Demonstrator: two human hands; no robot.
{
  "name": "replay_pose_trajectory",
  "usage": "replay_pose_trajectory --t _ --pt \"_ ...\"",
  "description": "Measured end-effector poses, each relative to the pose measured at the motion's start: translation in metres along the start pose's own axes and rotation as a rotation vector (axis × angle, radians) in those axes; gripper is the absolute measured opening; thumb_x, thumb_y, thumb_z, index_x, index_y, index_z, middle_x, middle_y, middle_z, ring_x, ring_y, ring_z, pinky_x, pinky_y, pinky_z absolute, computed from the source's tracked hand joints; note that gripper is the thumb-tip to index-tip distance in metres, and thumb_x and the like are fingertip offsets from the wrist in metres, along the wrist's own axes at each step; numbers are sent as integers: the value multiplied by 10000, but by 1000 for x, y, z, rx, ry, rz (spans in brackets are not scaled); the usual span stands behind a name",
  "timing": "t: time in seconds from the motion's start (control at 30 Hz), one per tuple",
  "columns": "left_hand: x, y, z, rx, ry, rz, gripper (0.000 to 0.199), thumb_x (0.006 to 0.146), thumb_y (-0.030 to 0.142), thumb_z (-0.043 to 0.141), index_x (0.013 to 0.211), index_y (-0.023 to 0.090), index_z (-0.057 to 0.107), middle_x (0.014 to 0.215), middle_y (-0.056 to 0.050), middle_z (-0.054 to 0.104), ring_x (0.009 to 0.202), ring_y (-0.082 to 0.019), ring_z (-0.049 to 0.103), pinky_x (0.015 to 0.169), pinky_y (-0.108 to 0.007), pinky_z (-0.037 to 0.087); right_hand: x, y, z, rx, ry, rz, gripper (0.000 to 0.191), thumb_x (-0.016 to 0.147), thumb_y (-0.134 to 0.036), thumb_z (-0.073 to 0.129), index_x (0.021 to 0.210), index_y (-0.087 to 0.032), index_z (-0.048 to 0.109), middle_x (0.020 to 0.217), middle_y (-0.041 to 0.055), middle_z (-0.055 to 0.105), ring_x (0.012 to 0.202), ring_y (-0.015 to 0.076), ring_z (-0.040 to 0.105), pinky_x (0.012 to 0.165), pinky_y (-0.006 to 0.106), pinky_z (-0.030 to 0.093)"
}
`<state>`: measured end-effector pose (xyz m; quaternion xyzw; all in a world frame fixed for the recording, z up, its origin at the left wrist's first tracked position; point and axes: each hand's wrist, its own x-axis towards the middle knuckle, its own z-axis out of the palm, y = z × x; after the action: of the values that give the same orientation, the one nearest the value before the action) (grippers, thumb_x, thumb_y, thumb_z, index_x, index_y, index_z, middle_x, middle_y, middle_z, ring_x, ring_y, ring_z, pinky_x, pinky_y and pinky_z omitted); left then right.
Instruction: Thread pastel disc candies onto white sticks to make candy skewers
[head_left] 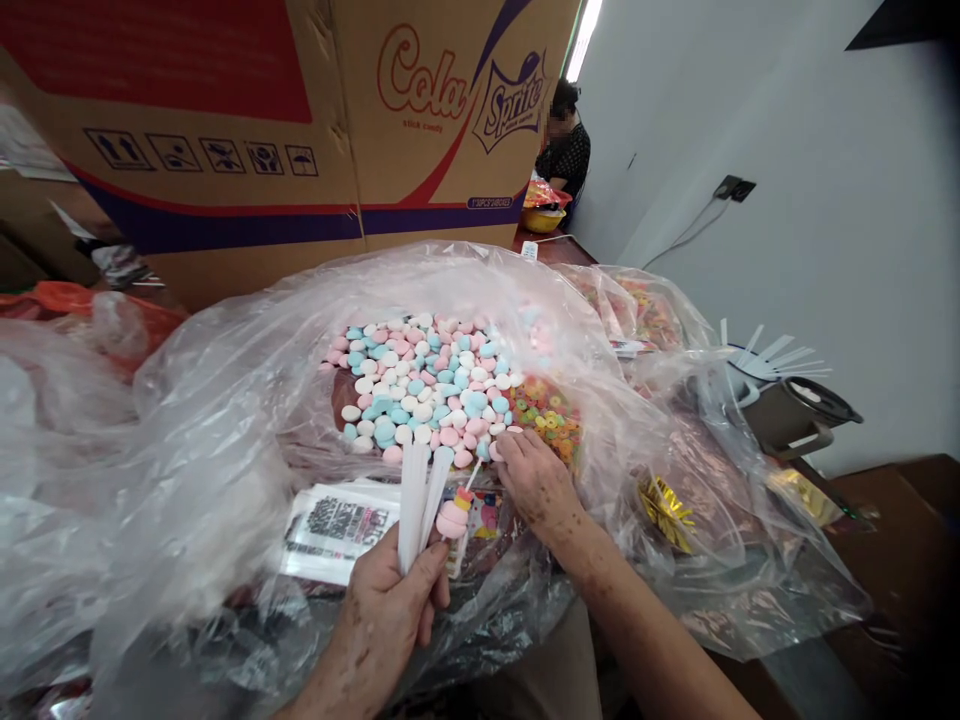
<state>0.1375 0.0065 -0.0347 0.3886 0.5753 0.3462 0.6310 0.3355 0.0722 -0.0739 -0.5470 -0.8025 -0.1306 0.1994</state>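
Observation:
Pink, white and blue candies (420,385) lie in a pile on clear plastic. My left hand (394,595) is closed around several white strips (414,500) that stand up from the fist, with a small pink figure on a stick (453,515) beside them. At the pile's lower right edge, my right hand (536,480) has its fingers bent down together onto the candies; what its fingertips hold is too small to make out. Printed white packets (337,530) lie to the left of the strips. Colourful ring candies (547,415) sit right of the pile.
A large cardboard box (262,200) stands behind the pile. Crumpled clear plastic (202,400) surrounds the candies. On the right are a gold tinsel piece (666,512) and a dark pitcher (795,415). A person (568,150) sits beyond the box.

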Motion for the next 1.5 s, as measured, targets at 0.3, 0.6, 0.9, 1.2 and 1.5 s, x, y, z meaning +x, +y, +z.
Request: replay_pose_trajectory --t 0.3,0.6,0.9,1.2,1.5 --pt "0 6 -3 9 7 -33 370 604 543 601 698 185 578 344 72 465 257 -62 317 330 -184 173 -19 -2 -27 67 -66 -222 205 848 1 505 804 -195 551 875 65 647 825 224 542 775 337 478" --pt "-2 3 -1 6 2 -22 378 612 548 617 702 184 568 408 55 526 266 -60 352 328 -179 201 -33 5 -34 220 105 97 88 947 -142 475 898 -204 514 878 65 645 828 201 608 724 310 493" --pt "0 -4 -3 5 -20 -5 372 646 531 642 761 182 584 439 51 552 272 -67 366 321 -177 205 -34 -18 -12 246 0 26 193 981 -124 452 842 -199 563 871 80 656 833 236 578 789 357 469" --pt "2 -11 -7 157 -48 62 296 758 484 607 787 190 593 472 53 545 303 -91 380 333 -194 237 -29 -20 -7 663 103 332 131 895 -163 522 777 -220 516 802 45 651 766 205 613 721 337 510" --pt "0 -14 -8 366 -64 182 239 855 403 515 765 207 619 485 47 529 355 -130 404 371 -229 289 -16 -29 -30 1700 214 923 256 711 -299 802 867 -191 629 787 -5 692 646 128 635 599 249 541"
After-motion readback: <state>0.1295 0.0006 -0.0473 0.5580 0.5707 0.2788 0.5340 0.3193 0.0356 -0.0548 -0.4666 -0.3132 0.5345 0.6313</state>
